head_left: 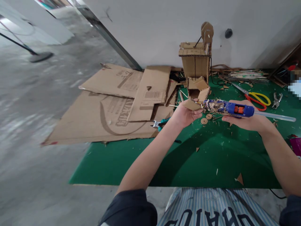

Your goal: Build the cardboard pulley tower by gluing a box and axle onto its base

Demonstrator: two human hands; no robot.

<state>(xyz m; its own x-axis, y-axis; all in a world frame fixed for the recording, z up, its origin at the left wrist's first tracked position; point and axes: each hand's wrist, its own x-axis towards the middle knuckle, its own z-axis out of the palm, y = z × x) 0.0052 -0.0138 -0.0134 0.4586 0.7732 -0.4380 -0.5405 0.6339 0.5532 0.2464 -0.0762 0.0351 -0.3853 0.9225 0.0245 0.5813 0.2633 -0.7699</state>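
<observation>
A blue hot glue gun (241, 109) lies in my right hand (244, 121), its nozzle end pointing left and crusted with cardboard bits. A clear glue stick (278, 116) sticks out of its back to the right. My left hand (185, 114) is closed on a small cardboard piece (192, 104) at the nozzle tip. Just behind it an open cardboard box part (198, 85) stands in front of a cardboard tower (195, 66) topped by a round cardboard wheel. Small cardboard discs (204, 121) lie on the table below the gun.
Large cardboard sheets (113, 116) cover the table's left side, with teal-handled cutters (162, 123) at their edge. Scissors (258, 98) and small metal pliers (277, 100) lie to the right. Thin sticks (246, 75) are piled along the wall. Scraps dot the green tabletop (117, 166).
</observation>
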